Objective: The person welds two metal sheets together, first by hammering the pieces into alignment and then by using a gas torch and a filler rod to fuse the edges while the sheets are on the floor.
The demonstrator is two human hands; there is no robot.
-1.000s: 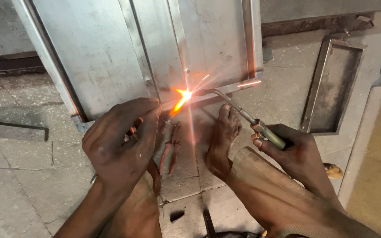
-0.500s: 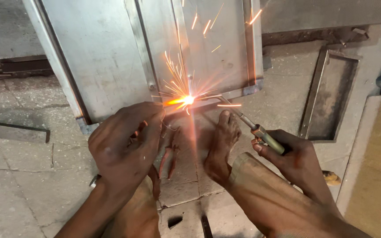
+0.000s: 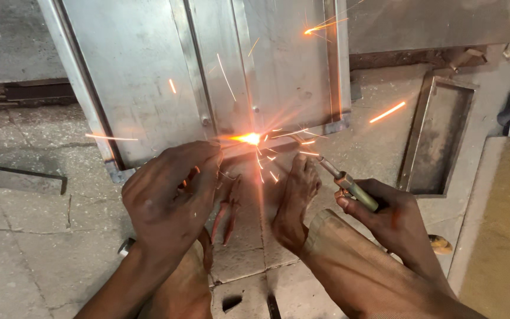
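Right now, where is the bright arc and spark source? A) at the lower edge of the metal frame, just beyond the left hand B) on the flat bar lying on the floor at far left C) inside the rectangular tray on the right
A: the glowing spot sits on the bottom rail of the metal frame, just past the left hand, with the electrode holder in the right hand angled toward it.

The sheet-metal panel (image 3: 149, 77) is dull silver-grey, with darker grey streaks along its folded ribs. The arc (image 3: 250, 139) glows white-yellow at its core — orange sparks streak outward. The electrode holder (image 3: 358, 192) is olive-brass with a grey tip. The pliers (image 3: 225, 210) have reddish-orange handles. The floor (image 3: 25, 236) is mottled pale grey — the rectangular frame (image 3: 438, 139) rusty brown-grey.
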